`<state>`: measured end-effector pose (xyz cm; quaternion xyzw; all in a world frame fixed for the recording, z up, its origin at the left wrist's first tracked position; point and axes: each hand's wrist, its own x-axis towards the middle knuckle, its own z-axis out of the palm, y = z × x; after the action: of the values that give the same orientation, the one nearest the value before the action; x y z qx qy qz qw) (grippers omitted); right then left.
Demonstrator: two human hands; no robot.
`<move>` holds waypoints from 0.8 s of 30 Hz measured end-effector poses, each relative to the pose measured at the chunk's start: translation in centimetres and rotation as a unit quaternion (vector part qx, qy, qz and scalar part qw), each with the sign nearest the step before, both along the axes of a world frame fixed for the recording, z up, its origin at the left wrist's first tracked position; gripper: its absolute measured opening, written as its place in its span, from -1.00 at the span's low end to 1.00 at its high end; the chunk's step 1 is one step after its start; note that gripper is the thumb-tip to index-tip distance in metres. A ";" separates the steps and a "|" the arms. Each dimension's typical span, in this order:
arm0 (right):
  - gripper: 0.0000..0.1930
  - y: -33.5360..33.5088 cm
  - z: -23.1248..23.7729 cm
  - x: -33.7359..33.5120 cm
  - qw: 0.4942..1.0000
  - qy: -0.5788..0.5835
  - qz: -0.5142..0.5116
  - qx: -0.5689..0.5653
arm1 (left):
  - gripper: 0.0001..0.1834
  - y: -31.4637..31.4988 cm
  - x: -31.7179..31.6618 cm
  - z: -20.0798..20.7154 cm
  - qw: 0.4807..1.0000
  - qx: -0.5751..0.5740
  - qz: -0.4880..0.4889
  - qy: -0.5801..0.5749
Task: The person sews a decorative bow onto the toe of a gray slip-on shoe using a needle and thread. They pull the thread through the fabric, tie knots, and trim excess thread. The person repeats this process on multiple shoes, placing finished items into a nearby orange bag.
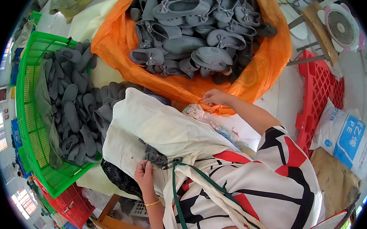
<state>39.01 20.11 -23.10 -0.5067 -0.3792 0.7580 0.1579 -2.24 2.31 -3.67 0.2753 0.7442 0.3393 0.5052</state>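
My left hand (144,173) is closed in a pinch above my lap; what its fingers hold, if anything, is hidden. Right beside it a bunched dark grey scrap (154,156) lies on the off-white apron (159,120) that covers my knees. My right hand (216,98) reaches forward, its fingers pressed together at the near rim of an orange sack (268,68). I cannot make out what is between those fingers. Grey flat shoes (182,9), some with small bows, fill the sack.
To the left stands a green plastic crate (34,122) with more grey shoes (70,116). A red pallet (311,91), a white printed bag (346,135) and a fan (340,25) are at the right. A wooden stool-like frame (123,223) and red crate (68,203) sit low left.
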 end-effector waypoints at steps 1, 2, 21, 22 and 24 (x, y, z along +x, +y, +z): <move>-0.83 0.0 -0.1 -0.3 1.000 -0.011 0.016 -0.001 | -0.83 -0.1 -0.1 0.0 1.000 -0.004 -0.002 0.003; -0.79 0.0 0.0 -0.2 0.999 -0.027 0.023 0.018 | -0.83 -0.1 -0.3 -0.1 1.000 -0.011 -0.003 0.003; -0.74 -2.4 23.9 -16.6 0.961 0.048 0.127 0.242 | -0.75 -1.3 1.5 5.7 0.953 0.234 -0.121 0.150; -0.78 -2.9 24.9 -17.6 0.958 0.066 0.158 0.230 | -0.75 -1.7 1.5 5.6 0.949 0.245 -0.120 0.159; -0.91 -3.7 25.6 -19.0 0.935 0.088 0.236 0.250 | -0.73 -2.3 1.2 5.8 0.926 0.288 -0.140 0.201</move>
<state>19.97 16.45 2.52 -0.2785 -0.6494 0.6958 0.1290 -1.01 0.02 2.08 0.5728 0.6542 0.4023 0.2865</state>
